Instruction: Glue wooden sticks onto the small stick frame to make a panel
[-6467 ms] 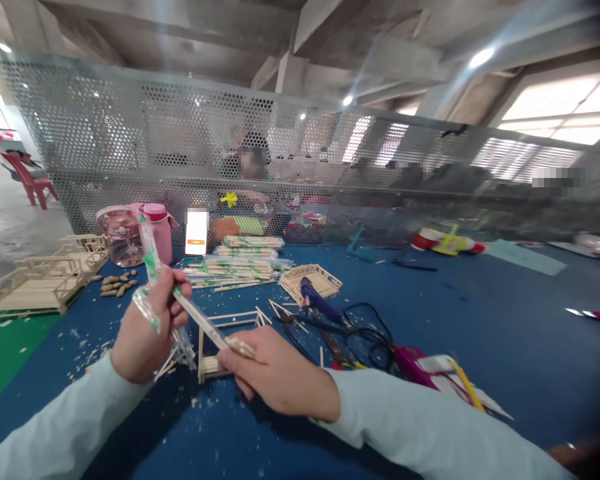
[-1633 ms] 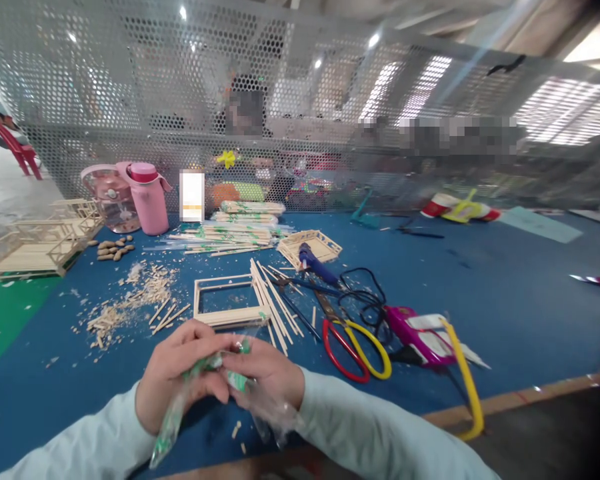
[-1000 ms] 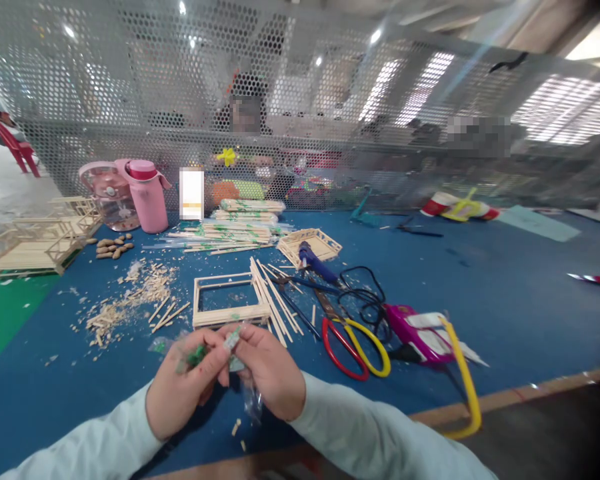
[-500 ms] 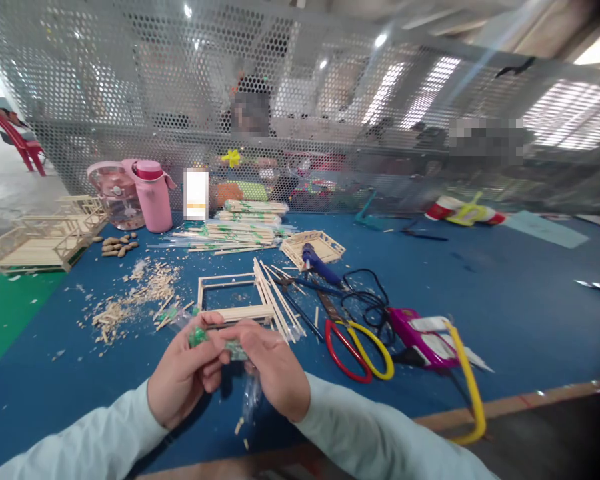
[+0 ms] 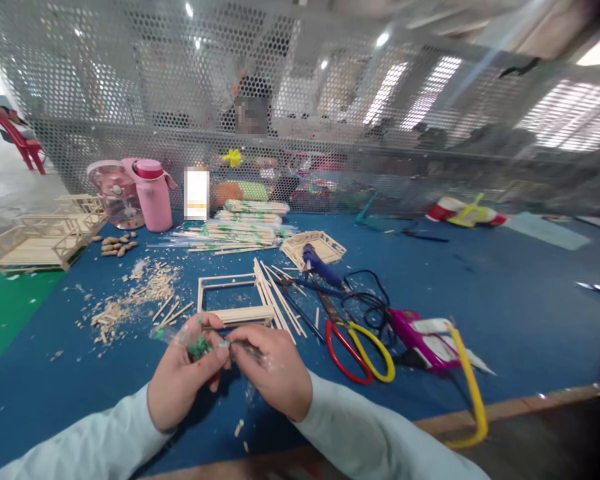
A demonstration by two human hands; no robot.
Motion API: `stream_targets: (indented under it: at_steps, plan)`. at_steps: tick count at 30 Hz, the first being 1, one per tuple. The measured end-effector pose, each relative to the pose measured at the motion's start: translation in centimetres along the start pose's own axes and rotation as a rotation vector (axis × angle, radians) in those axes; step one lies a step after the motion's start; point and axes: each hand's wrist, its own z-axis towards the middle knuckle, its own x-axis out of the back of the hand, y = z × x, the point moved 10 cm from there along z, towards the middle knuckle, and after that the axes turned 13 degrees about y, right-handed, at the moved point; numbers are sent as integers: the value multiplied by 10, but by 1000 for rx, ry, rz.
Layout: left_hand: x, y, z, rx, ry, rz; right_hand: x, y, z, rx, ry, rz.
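My left hand [image 5: 187, 370] is closed on a crumpled clear plastic wrapper [image 5: 199, 347] with green print, part of which sticks out past the fingers. Close beside it, my right hand [image 5: 273, 367] pinches another part of the same wrapper, the fingertips of both hands almost meeting. What lies inside the wrapper, if anything, is hidden. Just beyond the hands sits a rectangular frame of wooden sticks [image 5: 200, 293], with loose sticks [image 5: 280, 297] along its right side. Small wood bits [image 5: 239, 428] lie below the hands.
Scissors [image 5: 347, 357], a blue glue gun [image 5: 320, 265] and a magenta pouch [image 5: 420, 340] lie to the right. Wood scraps [image 5: 135, 293] cover the left. Wrapped stick bundles [image 5: 245, 227], a pink bottle [image 5: 155, 200] and a lit phone [image 5: 197, 193] stand toward the mesh screen [image 5: 320, 147].
My fingers have shifted apart slightly, and the wrapper is more bunched up, with more of it showing left of my left hand. The things on the table stay put.
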Motion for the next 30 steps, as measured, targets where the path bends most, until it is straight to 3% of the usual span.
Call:
stream_targets:
  at_steps: [3,8,11,15,17,22,25,27,30]
  plan:
    - [-6,-11,-2,55,-45,70,13,-1,-4,54,133,-83]
    - [-10,-27,0,147,-83,130,17,-9,-6,134,162,-88]
    - [2,-20,5,84,6,157,14,-23,-6,267,126,-54]
    - [25,1,6,13,228,133,12,-32,-7,330,75,-55]
    - [27,9,3,54,274,22,14,-29,-6,264,64,-56]
    - [27,36,0,144,314,-333,12,-2,-11,-77,-63,44]
    - [37,37,1,176,374,-422,17,22,-21,-246,-74,146]
    - [38,32,0,185,352,-402,24,37,-27,-341,-68,170]
    - [29,32,0,85,183,-264,44,42,-29,-376,-107,139]
